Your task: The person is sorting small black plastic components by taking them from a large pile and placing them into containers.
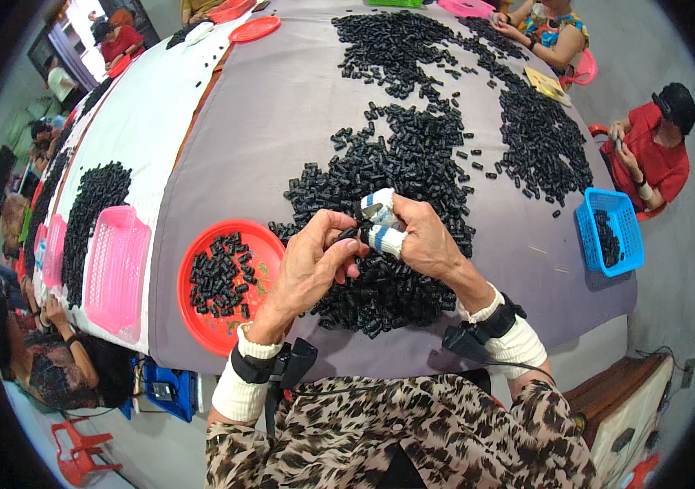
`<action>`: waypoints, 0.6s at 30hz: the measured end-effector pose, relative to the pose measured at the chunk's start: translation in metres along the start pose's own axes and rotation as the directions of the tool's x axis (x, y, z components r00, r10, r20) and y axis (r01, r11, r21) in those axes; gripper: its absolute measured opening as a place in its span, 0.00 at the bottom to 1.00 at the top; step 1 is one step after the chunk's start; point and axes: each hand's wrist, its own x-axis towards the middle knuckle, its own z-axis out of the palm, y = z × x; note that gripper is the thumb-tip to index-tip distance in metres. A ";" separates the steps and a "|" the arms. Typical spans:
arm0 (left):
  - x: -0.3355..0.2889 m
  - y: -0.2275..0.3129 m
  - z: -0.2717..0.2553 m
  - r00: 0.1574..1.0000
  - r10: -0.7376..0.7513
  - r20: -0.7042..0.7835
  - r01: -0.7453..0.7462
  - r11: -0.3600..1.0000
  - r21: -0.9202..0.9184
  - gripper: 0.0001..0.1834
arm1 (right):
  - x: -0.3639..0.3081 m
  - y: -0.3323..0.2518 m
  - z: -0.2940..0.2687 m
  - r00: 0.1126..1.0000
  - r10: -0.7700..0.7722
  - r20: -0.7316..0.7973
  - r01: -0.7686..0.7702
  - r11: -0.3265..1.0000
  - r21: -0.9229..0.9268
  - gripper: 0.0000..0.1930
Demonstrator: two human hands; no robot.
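My left hand (311,257) pinches a small black plastic piece (348,234) between thumb and fingers over the middle of the table. Wrapped in my right hand (430,236) is a pair of small cutters (386,240), their handles bound in white and blue cloth. The dark jaws point left and meet the left fingertips; whether they touch the piece I cannot tell. Under both hands spreads a large heap of black plastic pieces (400,151). Left of my left hand, a round red tray (190,319) holds a loose pile of the same pieces.
A grey cloth (233,138) covers the table. Right stands a blue basket (637,236) with black pieces; left, a pink basket (142,244). Another heap (539,138) lies at the right, near a person in red (657,151). Other people sit around the tables.
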 end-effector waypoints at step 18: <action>0.009 -0.013 -0.004 0.995 0.071 -0.076 -0.096 0.912 -0.399 0.13 | 0.005 -0.005 0.005 0.999 0.013 -0.044 -0.013 1.000 0.000 0.08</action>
